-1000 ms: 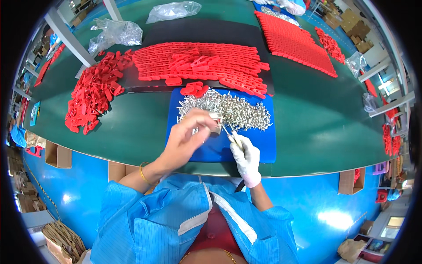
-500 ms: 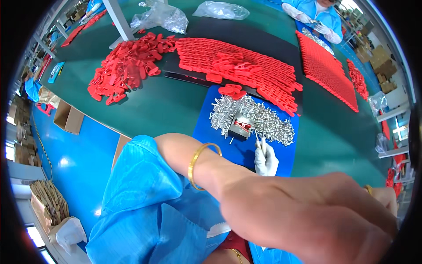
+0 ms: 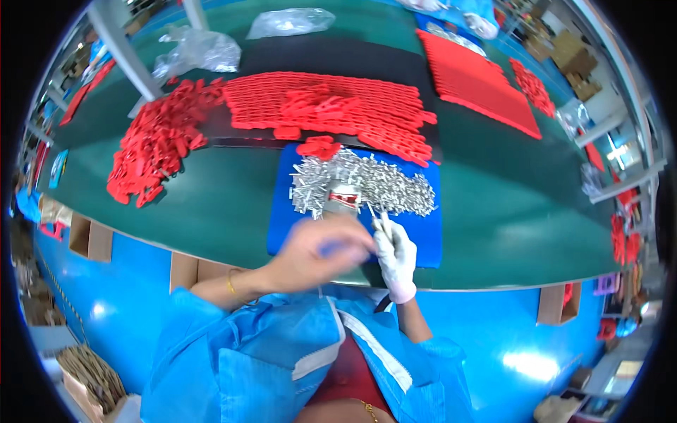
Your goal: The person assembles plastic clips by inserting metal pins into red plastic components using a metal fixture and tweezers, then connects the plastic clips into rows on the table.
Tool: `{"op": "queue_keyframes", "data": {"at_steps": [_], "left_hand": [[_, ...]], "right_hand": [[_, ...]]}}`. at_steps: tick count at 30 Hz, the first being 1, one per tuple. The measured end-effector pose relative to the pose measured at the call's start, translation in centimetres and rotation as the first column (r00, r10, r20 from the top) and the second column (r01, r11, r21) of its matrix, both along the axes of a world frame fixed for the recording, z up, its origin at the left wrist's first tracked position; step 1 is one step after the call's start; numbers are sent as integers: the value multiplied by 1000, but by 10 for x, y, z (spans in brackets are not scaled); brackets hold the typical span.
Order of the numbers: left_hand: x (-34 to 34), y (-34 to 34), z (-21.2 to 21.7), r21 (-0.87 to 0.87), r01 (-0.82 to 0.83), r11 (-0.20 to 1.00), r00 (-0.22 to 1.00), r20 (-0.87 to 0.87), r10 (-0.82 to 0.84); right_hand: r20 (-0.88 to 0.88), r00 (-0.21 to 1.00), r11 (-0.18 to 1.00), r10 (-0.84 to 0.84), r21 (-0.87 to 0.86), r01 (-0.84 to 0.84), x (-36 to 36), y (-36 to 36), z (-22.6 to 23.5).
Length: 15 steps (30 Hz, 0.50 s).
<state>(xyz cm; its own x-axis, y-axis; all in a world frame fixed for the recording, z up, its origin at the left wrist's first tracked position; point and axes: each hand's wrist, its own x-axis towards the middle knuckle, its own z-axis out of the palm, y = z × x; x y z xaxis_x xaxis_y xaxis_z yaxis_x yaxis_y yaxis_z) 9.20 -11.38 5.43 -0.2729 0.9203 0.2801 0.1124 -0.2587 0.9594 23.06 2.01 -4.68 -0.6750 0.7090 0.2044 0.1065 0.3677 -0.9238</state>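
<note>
My bare left hand (image 3: pixel 321 250), a gold bangle on its wrist, hovers at the near side of the blue mat (image 3: pixel 282 229). Motion smears its fingers. In its white glove, my right hand (image 3: pixel 396 257) is closed around a slim pointed metal tool (image 3: pixel 381 224), held just right of a small metal block (image 3: pixel 343 198) with a red piece in it. My left hand hides the block's lower part. Behind and around the block spreads a heap of short silvery pins (image 3: pixel 395 185). Several loose red plastic pieces (image 3: pixel 319 147) lie at the mat's far edge.
Rows of red pieces (image 3: pixel 261 102) cover a black board (image 3: pixel 331 56) beyond the mat. A loose red pile (image 3: pixel 159 134) lies left, another red panel (image 3: pixel 483 84) far right. Clear plastic bags (image 3: pixel 204 53) lie by a post (image 3: pixel 123 49). Across the table, a person's gloved hand (image 3: pixel 482 26) shows.
My left arm, stretched far across to the right before, has drawn back to the mat beside the block. My right hand stays by the block with its tool. The whole view has shifted.
</note>
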Motion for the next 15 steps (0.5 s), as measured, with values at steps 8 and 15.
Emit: {"op": "queue_keyframes", "data": {"at_steps": [8,15], "left_hand": [[2,29,-43,-185,-360,914,594,710,378],[15,38,-48,-39,-253,967,605,773,189]], "right_hand": [[-48,998,999,33,0,-33,-9,-23,22],[-90,996,991,-23,129,34,-13,-34,12]]}}
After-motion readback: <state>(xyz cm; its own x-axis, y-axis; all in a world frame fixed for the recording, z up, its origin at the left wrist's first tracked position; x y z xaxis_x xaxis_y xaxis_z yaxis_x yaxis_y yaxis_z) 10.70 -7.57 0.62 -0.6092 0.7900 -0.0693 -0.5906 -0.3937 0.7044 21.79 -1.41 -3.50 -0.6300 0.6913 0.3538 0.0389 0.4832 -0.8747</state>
